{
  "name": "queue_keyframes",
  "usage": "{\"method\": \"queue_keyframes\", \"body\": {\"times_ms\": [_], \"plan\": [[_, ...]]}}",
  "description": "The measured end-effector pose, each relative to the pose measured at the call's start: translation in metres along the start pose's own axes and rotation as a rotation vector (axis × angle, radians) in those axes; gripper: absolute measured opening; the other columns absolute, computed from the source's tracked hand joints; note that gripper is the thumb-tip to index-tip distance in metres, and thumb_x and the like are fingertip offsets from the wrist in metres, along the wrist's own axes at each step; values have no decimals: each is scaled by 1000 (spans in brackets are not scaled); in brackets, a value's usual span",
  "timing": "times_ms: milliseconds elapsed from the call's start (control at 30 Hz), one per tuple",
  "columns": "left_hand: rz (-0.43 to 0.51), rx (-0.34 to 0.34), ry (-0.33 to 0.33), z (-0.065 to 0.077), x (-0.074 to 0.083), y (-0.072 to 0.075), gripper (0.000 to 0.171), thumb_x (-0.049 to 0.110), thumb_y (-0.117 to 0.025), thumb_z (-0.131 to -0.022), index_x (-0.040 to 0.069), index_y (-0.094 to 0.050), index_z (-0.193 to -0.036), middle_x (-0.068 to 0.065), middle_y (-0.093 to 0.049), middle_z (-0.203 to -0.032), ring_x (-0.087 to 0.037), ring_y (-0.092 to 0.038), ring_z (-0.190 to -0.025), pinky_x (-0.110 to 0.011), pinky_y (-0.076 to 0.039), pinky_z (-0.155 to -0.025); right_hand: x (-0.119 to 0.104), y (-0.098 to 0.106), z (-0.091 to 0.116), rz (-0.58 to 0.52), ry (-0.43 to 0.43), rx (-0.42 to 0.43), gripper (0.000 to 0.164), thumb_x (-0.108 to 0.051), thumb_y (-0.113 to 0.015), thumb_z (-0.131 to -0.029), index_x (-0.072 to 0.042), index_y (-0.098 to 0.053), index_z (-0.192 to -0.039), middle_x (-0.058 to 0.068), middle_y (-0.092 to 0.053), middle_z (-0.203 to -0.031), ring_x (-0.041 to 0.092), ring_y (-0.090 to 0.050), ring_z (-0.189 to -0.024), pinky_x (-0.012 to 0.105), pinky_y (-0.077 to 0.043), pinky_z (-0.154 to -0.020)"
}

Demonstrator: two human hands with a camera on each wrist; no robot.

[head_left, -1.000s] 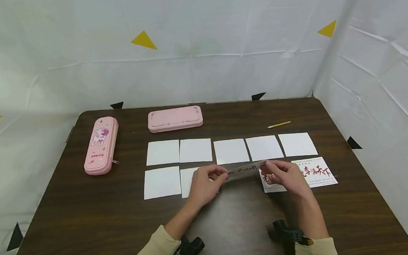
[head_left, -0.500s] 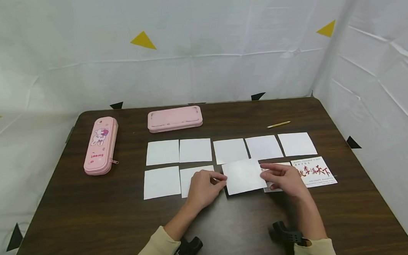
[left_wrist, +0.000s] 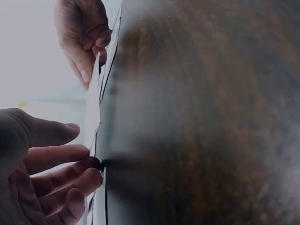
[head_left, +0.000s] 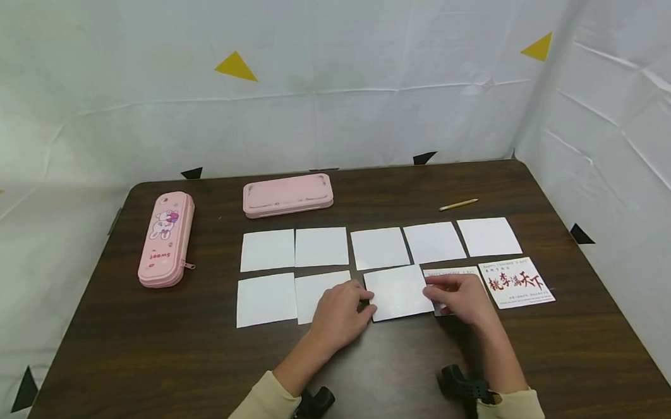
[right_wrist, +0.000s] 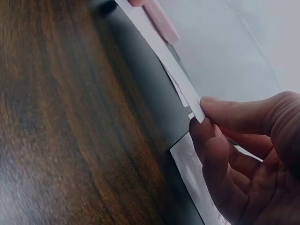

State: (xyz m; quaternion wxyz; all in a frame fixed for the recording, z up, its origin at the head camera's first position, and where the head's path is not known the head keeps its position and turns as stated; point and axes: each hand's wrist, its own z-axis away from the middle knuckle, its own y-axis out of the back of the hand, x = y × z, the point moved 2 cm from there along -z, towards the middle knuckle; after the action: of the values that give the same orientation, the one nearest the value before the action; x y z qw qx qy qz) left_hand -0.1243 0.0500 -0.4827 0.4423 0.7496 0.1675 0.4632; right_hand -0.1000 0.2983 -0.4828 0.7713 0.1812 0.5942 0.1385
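Observation:
A blank white card [head_left: 399,293] is held low over the table, its right edge raised a little. My right hand [head_left: 464,301] pinches that edge between thumb and fingers, plain in the right wrist view, where the card [right_wrist: 161,54] appears almost edge-on. At the opposite edge is my left hand [head_left: 342,315]; its fingertips touch the card while its thumb [left_wrist: 56,133] stands off it. Partly under my right hand lies a card with red characters [head_left: 438,272]. Another printed card [head_left: 516,282] lies at its right.
Several blank white cards [head_left: 267,251] lie in a row behind, with two more [head_left: 266,300] left of my left hand. Beyond them are a pink flat case [head_left: 288,195] and a yellow pencil [head_left: 458,205]. A pink zippered pencil case [head_left: 166,239] lies at the far left.
The card was tilted with its red print showing; it has turned over to its blank face and come down toward the table. Both hands have lowered slightly with it.

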Motion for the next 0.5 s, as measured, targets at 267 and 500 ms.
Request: {"method": "queue_keyframes", "body": {"times_ms": [267,500], "plan": [[-47,-23,-15,0,2,0,21,22,-75,-87,9,-79,-103,0,-65,-87,-9,-54,-68,-21,-38,-55,1,-4,-2,85,-2,28,28,-13,-74,-88,5,-71,-110,14,-73,-89,19,-64,-70,30,-55,-59],[-81,-14,-23,0,4,0,21,24,-75,-87,8,-79,-100,-1,-66,-87,-13,-60,-71,-24,-43,-57,-2,-7,-2,134,9,31,24,-11,-74,-87,3,-73,-106,13,-73,-86,19,-66,-69,30,-54,-57]]}}
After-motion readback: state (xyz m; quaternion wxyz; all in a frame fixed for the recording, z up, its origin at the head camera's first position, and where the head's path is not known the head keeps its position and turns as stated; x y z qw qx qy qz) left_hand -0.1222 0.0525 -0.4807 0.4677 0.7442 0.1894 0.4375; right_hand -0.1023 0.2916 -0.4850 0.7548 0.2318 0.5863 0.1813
